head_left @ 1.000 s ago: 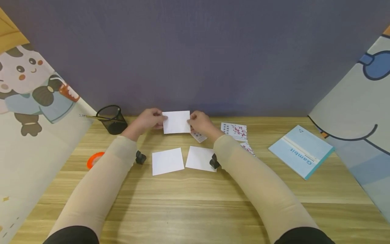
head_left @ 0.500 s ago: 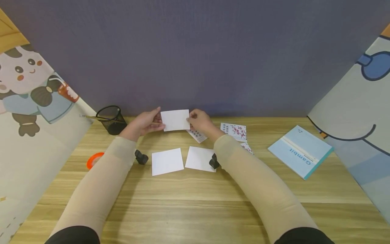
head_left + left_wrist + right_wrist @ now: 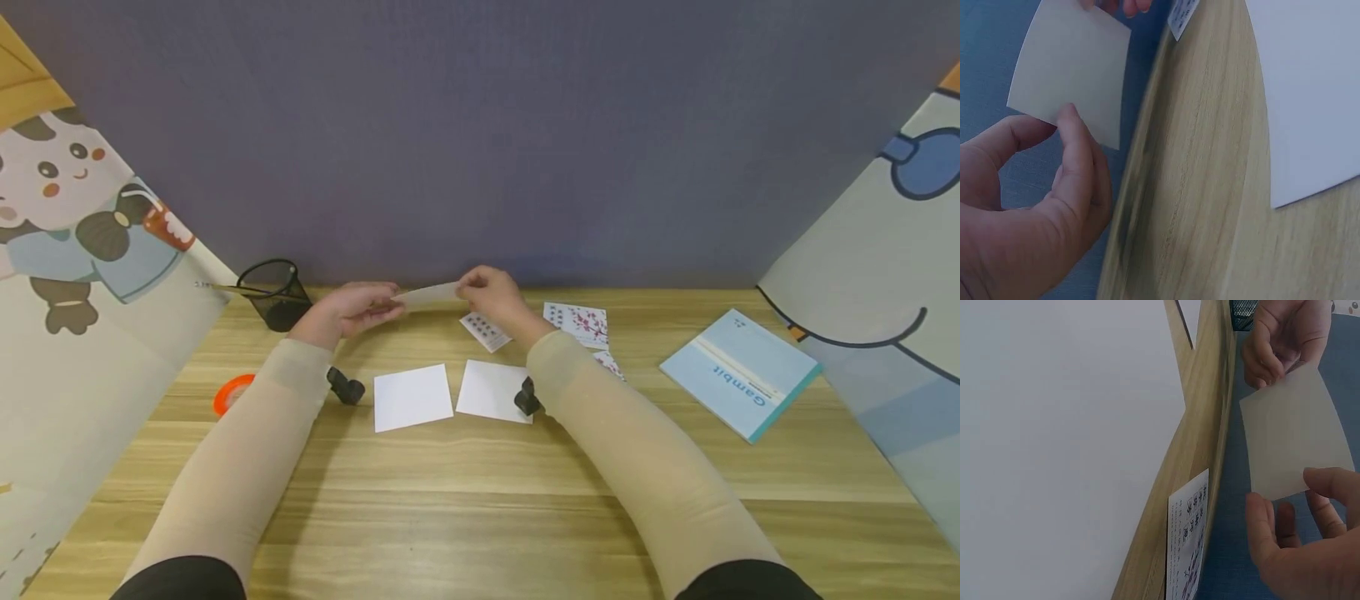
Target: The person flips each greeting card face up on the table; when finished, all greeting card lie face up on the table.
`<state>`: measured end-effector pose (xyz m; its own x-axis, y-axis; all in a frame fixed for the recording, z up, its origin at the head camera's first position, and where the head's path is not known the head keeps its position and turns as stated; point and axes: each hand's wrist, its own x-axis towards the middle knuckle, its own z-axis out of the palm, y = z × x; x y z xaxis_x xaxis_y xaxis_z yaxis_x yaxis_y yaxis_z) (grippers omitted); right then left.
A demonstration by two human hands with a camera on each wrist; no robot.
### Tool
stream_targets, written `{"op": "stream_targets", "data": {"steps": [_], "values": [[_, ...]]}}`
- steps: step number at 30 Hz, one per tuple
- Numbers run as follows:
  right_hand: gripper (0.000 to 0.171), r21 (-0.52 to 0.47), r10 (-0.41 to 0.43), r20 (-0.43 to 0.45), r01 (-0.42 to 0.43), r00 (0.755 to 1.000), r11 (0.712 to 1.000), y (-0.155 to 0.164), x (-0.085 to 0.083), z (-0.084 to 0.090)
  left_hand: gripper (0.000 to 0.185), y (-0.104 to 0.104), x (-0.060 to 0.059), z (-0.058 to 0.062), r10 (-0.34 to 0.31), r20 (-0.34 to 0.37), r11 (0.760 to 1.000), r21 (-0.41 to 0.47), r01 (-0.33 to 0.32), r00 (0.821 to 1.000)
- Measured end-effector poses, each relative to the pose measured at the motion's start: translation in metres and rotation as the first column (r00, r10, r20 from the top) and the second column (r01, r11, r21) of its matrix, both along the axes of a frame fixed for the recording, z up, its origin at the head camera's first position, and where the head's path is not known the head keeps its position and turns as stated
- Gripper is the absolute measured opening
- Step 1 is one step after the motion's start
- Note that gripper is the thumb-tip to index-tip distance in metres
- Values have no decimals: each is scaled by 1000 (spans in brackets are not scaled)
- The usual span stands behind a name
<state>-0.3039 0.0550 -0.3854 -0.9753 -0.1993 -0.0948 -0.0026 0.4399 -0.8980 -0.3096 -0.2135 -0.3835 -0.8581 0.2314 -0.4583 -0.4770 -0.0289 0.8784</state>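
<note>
Tilting card [image 3: 430,294], now nearly edge-on

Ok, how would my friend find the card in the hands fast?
Look along the wooden table to its far edge, by the dark wall. There the left hand and the right hand hold a pale card between them. It's the only card held up; the other cards lie on the table.

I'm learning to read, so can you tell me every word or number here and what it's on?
"Gambit": on the flat blue item, upside down; its smaller print is too tiny.
Printed card by the right hand: rows of characters, too blurred to read.
Upper blossom card: characters too small.
Held card, left white card, right white card: no writing shows.
</note>
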Motion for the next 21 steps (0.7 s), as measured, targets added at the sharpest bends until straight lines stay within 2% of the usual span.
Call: {"op": "stream_targets", "data": {"steps": [7,15,21], "values": [[17,-93,-25,28,28,999,995,-3,0,0,73,-2,0,-2,11,9,999,38,-11,1000],[28,-231,-63,83,81,995,970,-6,0,1,72,-4,-1,-2,-7,-12,997,73,8,1000],[30,-296,-94,128,129,987,947,-7,1,3,73,-5,0,-2,-32,-24,999,28,33,999]]}}
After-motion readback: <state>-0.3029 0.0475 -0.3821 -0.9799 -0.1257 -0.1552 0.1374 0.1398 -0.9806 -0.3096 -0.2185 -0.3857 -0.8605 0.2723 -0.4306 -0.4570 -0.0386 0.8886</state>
